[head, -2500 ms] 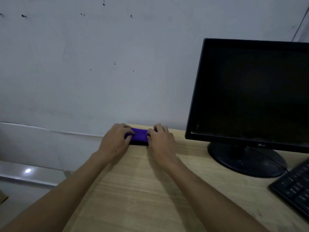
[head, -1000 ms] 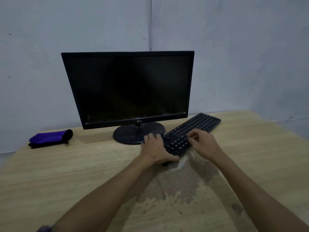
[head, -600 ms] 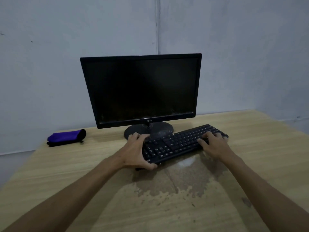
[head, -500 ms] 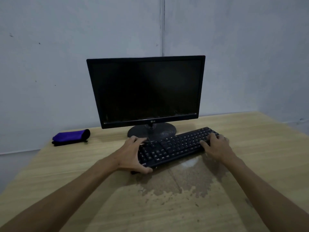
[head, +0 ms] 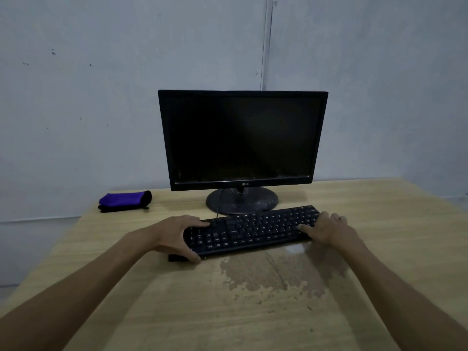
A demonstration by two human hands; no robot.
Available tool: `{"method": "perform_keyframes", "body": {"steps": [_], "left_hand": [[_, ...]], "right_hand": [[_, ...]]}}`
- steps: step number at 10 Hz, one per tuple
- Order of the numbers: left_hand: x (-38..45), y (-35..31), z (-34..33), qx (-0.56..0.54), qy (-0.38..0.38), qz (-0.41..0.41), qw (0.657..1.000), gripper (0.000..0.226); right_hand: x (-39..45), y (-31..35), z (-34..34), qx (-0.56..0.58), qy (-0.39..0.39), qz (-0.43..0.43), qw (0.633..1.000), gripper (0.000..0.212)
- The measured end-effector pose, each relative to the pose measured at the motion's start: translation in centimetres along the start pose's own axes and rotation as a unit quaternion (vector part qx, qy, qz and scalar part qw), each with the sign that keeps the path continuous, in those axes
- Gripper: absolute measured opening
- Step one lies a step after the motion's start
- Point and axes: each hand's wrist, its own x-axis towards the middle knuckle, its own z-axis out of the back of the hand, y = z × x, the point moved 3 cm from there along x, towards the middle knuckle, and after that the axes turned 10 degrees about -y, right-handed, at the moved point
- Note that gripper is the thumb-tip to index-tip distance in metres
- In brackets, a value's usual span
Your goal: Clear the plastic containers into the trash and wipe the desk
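Observation:
A black keyboard lies across the wooden desk in front of the monitor. My left hand grips its left end, thumb under the front edge and fingers over the back. My right hand holds its right end, fingers curled over the edge. A folded purple cloth lies at the desk's back left corner, apart from both hands. No plastic containers are in view.
A dark LG monitor on a round base stands behind the keyboard near the wall. A worn, patchy area marks the desk surface just in front of the keyboard. The desk's left edge drops off to the floor.
Both hands left the purple cloth at the back left and took hold of the keyboard. The keyboard has been turned from a slant to lie nearly level in front of the monitor.

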Motion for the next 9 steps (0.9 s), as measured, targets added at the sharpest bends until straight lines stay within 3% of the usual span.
{"method": "perform_keyframes", "body": {"steps": [3,5,6,7,9], "left_hand": [[-0.5,0.5,0.1,-0.048,-0.045,0.039,0.997,0.094],[-1.7,-0.2,-0.3,-0.058,-0.052,0.055,0.995,0.120],[-2.0,-1.1,-0.2,-0.036,-0.072,0.050,0.995,0.108],[-2.4,-2.5,0.2,-0.012,-0.110,0.050,0.993,0.069],[-3.2,-6.4,1.5,-0.023,-0.155,0.016,0.988,0.030]], "right_hand": [[-1.5,0.3,0.5,-0.006,0.006,-0.049,0.999,0.085],[-2.7,0.6,0.1,-0.024,-0.024,-0.034,0.999,0.075],[-3.7,0.9,-0.1,-0.033,-0.050,-0.004,0.998,0.067],[-4.8,2.0,0.0,-0.011,-0.062,0.066,0.996,0.059],[-6.5,5.7,1.4,0.090,-0.045,0.229,0.968,0.049]]}}
